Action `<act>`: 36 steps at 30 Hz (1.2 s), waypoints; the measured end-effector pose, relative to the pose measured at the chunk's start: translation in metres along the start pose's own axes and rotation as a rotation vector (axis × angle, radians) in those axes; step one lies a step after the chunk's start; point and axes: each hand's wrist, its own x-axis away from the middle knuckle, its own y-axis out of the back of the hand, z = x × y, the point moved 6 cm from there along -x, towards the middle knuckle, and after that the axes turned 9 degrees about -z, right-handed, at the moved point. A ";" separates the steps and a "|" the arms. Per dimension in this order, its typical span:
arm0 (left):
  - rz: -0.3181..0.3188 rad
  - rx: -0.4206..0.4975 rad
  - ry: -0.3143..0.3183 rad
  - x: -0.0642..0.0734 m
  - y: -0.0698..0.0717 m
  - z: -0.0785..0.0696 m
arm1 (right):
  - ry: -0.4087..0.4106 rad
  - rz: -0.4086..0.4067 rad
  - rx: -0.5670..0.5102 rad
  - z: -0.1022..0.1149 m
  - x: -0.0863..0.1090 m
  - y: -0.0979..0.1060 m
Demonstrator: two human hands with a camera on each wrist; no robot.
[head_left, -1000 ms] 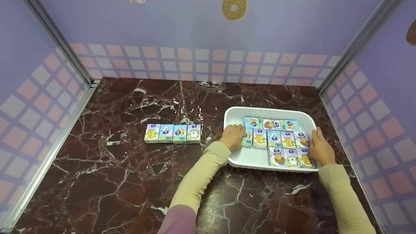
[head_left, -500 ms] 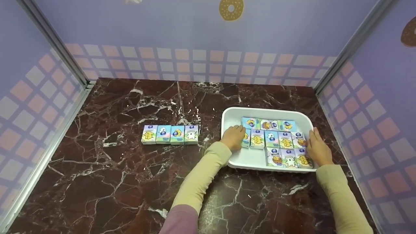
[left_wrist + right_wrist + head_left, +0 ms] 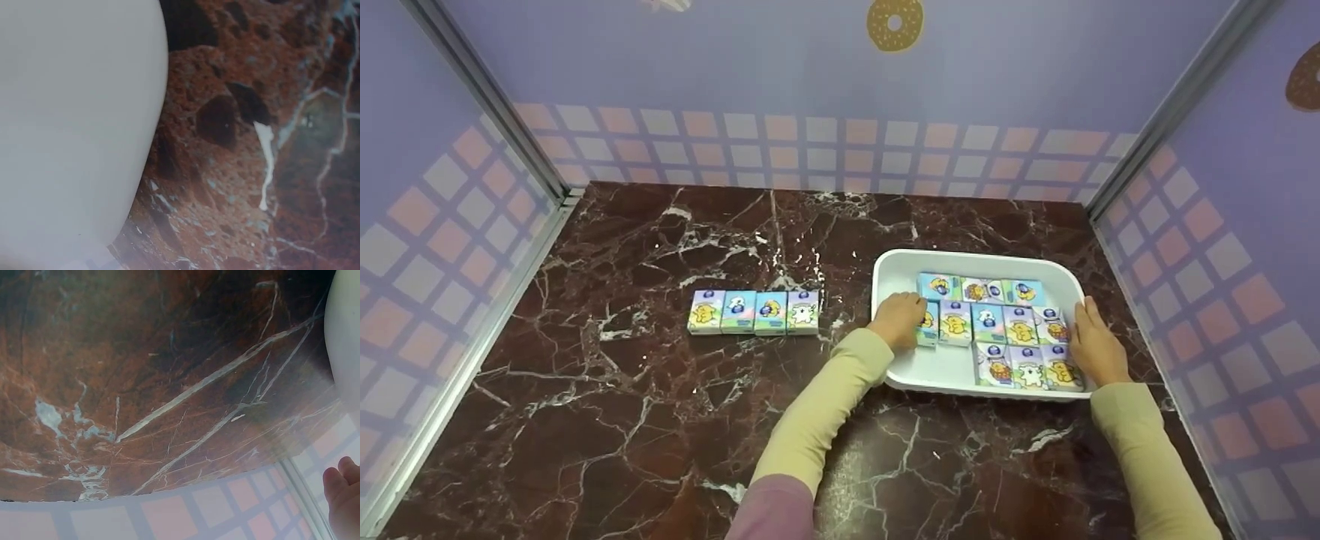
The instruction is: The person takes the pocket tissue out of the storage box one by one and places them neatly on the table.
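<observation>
A white plastic tray (image 3: 982, 259) holds several small cartoon-printed packs (image 3: 1020, 326), laid flat in three rows. My left hand (image 3: 898, 321) reaches over the tray's left rim. Its curled fingers hold the leftmost pack (image 3: 929, 328) of the middle row and cover part of it. At the tray's right side my right hand (image 3: 1099, 346) rests on the rim with fingers extended. Fingertips (image 3: 337, 484) of that hand appear at the lower right of the right wrist view, below the tray wall (image 3: 346, 343). The left wrist view shows the tray's outer wall (image 3: 79, 112), but no fingers.
Left of the tray, several like packs (image 3: 754, 312) lie in a row on the dark red marble tabletop (image 3: 622, 420). Purple panels with a checked border (image 3: 840, 146) enclose the back and both sides. The right panel (image 3: 1222, 262) stands close to my right arm.
Both hands keep nearly the same places at the tray. The pack under my left fingers has slid slightly toward me against its neighbour. The whole view shifted a little as the head moved.
</observation>
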 end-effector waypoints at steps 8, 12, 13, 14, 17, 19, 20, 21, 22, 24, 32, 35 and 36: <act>-0.049 0.075 -0.016 0.002 0.010 0.007 | -0.001 0.025 -0.027 -0.002 0.001 0.001; -0.104 0.112 -0.033 0.006 0.021 0.014 | -0.004 0.029 -0.052 -0.002 0.001 0.002; -0.115 0.118 -0.035 0.007 0.024 0.016 | -0.004 0.024 -0.058 -0.002 0.002 0.003; -0.127 0.121 -0.038 0.009 0.028 0.018 | -0.002 0.019 -0.063 -0.002 0.002 0.003; -0.154 0.137 -0.039 0.015 0.037 0.026 | 0.002 0.004 -0.065 -0.001 0.002 0.004; -0.179 0.150 -0.036 0.018 0.044 0.034 | 0.003 0.000 -0.062 -0.001 0.002 0.004; -0.195 0.157 -0.034 0.021 0.047 0.038 | 0.001 0.004 -0.061 -0.001 0.002 0.004; -0.211 0.163 -0.031 0.023 0.050 0.043 | -0.002 0.009 -0.060 -0.001 0.001 0.004; -0.227 0.171 -0.030 0.025 0.052 0.047 | -0.006 0.012 -0.057 -0.001 0.001 0.003; -0.263 0.182 -0.024 0.029 0.056 0.057 | -0.016 0.021 -0.055 -0.001 0.001 0.003; -0.383 0.251 0.012 0.049 0.064 0.089 | -0.040 0.044 -0.068 -0.003 0.001 0.003; -0.401 0.278 0.047 0.055 0.062 0.100 | -0.043 0.053 -0.069 -0.003 0.001 0.002; -0.403 0.289 0.063 0.057 0.060 0.104 | -0.044 0.056 -0.070 -0.003 0.001 0.002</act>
